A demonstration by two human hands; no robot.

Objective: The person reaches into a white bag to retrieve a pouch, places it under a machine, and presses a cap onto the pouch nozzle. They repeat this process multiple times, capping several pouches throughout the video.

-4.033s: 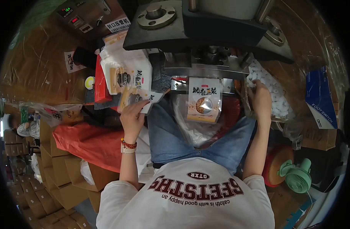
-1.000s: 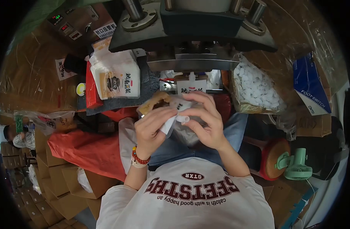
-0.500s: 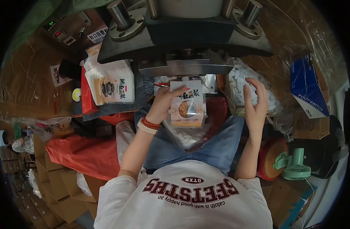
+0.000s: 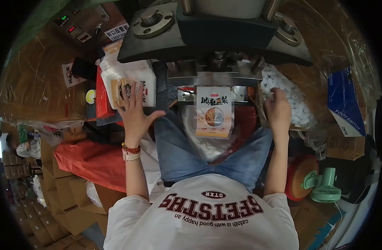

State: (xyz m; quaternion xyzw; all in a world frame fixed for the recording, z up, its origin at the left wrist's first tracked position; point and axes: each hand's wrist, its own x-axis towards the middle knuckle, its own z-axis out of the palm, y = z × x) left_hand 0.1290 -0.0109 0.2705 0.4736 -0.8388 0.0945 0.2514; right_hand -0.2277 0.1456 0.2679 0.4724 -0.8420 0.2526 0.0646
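My left hand (image 4: pixel 134 109) is open, fingers spread, over the front part of the stack of printed pouches (image 4: pixel 147 87) at the left. One printed pouch (image 4: pixel 214 118) hangs upright at the metal jaw of the press (image 4: pixel 228 80), its top edge at the jaw, with no hand on it. At the right, my right hand (image 4: pixel 278 109) is at the near left edge of the tray of small white plastic pieces (image 4: pixel 289 93). Its fingers are curled together; what they hold, if anything, is hidden.
A control panel (image 4: pixel 80 31) stands at the back left. At the right are a blue and white box (image 4: pixel 345 104), a cardboard box (image 4: pixel 343 146) and a green fan (image 4: pixel 326 187). Red cloth (image 4: pixel 88 164) lies at the left. A person (image 4: pixel 28 149) is far left.
My left hand has let go of the pouch and moved left to the stack, fingers spread. The pouch now sits at the press jaw. My right hand's fingers have curled in at the tray. The view has shifted.
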